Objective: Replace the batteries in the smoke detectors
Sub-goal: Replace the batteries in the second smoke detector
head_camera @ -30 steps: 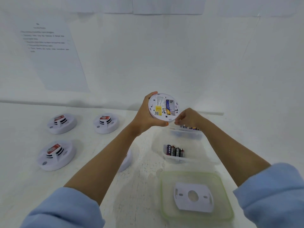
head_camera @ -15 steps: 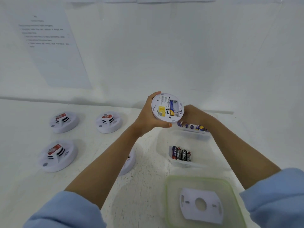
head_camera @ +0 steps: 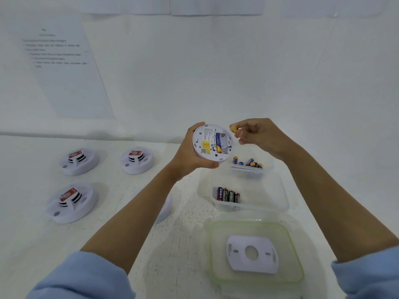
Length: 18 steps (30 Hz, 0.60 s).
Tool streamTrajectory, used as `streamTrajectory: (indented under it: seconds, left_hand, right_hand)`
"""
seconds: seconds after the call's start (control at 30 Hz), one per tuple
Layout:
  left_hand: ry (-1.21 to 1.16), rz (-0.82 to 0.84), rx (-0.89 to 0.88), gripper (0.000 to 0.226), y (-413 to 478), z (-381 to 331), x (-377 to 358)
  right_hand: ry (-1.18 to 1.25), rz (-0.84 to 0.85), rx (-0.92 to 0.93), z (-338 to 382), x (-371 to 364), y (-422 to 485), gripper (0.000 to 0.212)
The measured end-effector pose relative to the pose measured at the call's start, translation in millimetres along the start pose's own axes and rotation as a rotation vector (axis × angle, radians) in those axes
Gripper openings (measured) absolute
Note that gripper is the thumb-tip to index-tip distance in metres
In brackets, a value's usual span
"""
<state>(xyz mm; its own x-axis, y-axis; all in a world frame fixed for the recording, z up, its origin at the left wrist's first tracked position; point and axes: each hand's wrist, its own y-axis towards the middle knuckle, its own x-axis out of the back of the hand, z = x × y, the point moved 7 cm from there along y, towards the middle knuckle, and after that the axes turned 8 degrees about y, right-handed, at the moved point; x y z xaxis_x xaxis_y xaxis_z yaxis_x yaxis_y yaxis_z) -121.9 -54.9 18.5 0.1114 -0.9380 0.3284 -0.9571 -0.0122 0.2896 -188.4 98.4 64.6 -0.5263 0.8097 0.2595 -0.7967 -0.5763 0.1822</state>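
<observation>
Nearest, on the white painted surface [head_camera: 183, 251]: a shallow clear plastic lid with green rim [head_camera: 299, 258], carrying a flat white mounting plate with round hole [head_camera: 252, 254]. Just behind, a clear rectangular plastic tub [head_camera: 278, 190] holding a row of dark batteries [head_camera: 228, 195]. To the left, three round white smoke detectors with red labels [head_camera: 72, 202], well apart from the tubs; a fourth, mostly hidden behind the left forearm. Further back, a smaller clear container [head_camera: 250, 171] with blue-and-yellow batteries [head_camera: 248, 164] inside. Above it, lifted off the surface, the left hand [head_camera: 190, 152] wrapped around the edge of an opened round white smoke detector [head_camera: 212, 142], back side facing the camera, one blue battery [head_camera: 218, 142] seated in the compartment. Just beside its upper right edge, the right hand [head_camera: 257, 133] pinching a small yellow-tipped battery [head_camera: 234, 129] between fingertips. Behind everything, a plain white wall [head_camera: 216, 72] with a printed paper sheet [head_camera: 62, 65] on the left; text too blurred to read.
</observation>
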Motion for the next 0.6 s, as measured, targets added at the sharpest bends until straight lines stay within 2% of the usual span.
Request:
streamTrajectory:
  seconds: [0.13, 0.3, 0.5, 0.6]
  left_hand:
    - [0.020, 0.002, -0.014, 0.096, -5, -5, -3]
    - [0.029, 0.008, -0.025, 0.096, -9, -7, -6]
    - [0.025, 0.038, -0.044, 0.096, -12, -12, -13]
    - [0.027, 0.032, -0.053, 0.094, -13, -13, -13]
  right_hand:
    - [-0.293, -0.002, 0.039, 12, -5, -6, 0.024]
    - [-0.598, -0.055, 0.091, 27, -9, -11, 0.015]
    - [-0.736, 0.009, 0.163, 38, -26, -12, 0.029]
    - [-0.647, -0.011, 0.159, 39, -25, -15, 0.036]
